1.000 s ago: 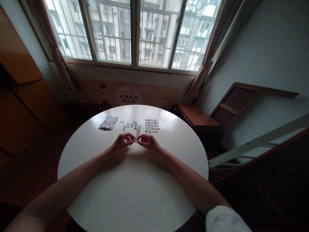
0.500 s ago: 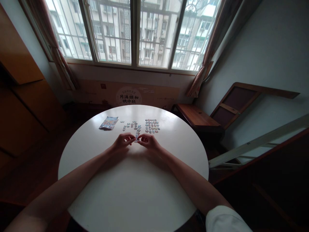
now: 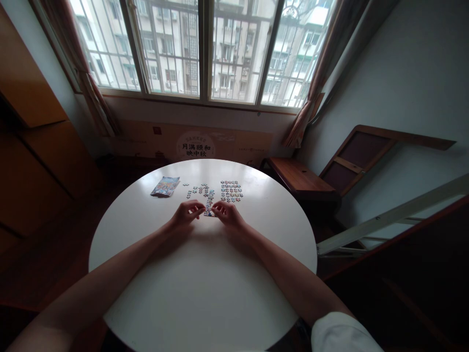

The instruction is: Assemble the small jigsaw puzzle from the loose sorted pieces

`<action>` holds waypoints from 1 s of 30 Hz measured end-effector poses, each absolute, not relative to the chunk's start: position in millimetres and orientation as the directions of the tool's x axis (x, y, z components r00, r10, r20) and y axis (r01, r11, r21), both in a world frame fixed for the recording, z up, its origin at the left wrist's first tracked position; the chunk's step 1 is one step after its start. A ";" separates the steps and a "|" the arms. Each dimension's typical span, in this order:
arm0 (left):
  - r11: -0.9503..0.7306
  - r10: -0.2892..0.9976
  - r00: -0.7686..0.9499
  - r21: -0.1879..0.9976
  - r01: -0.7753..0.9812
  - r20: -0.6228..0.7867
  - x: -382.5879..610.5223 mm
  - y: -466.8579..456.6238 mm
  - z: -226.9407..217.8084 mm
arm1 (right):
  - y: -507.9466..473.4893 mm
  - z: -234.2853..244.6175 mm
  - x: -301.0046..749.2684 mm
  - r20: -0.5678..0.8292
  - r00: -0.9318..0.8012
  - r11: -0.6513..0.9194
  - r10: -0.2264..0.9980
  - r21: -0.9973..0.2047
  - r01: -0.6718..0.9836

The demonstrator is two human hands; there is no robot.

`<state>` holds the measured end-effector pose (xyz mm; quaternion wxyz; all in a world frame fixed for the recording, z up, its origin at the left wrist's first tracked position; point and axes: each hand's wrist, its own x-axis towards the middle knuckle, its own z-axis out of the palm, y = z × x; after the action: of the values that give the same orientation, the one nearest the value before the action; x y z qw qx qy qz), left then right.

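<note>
A narrow strip of joined jigsaw puzzle (image 3: 210, 199) lies on the white round table, its lower part between my two hands. My left hand (image 3: 188, 211) is closed in a pinch, thumb and fingertips against the strip's left edge. From the other side my right hand (image 3: 225, 212) is also pinched, with its fingertips at the strip's right edge; any small piece inside them is too small to make out. Loose puzzle pieces (image 3: 201, 189) are scattered just left of the strip. More puzzle pieces (image 3: 231, 191) lie in rows beyond my right hand.
A colourful printed packet or sheet (image 3: 165, 187) rests at the far left of the round table (image 3: 205, 288). A wooden bench (image 3: 302, 175) stands beyond the table's right side. Barred windows (image 3: 201, 49) and curtains are behind.
My right hand has shifted slightly right, and more of the strip's lower end shows between my hands. The left hand has hardly moved.
</note>
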<state>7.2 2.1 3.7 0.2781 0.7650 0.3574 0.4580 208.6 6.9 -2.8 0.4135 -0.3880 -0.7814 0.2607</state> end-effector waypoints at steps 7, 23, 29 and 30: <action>-0.585 0.803 0.335 0.758 0.288 0.493 6.6 2.7 4.0 | 5.9 -2.7 207.3 0.478 -0.383 0.607 0.791 -0.693 0.389; -0.600 0.791 0.352 0.745 0.292 0.500 5.8 5.1 0.9 | 5.1 -1.9 208.1 0.475 -0.411 0.616 0.778 -0.706 0.350; -0.601 0.789 0.363 0.743 0.293 0.495 5.9 4.4 2.2 | 4.8 -1.7 207.8 0.473 -0.417 0.616 0.776 -0.710 0.340; -0.602 0.789 0.361 0.742 0.294 0.497 5.9 4.3 2.3 | 5.0 -2.0 207.7 0.475 -0.416 0.617 0.776 -0.710 0.340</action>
<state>5.9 4.3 2.3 0.2782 0.7766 0.3488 0.4448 207.7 5.0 -2.0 0.4126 -0.3492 -0.7989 0.2639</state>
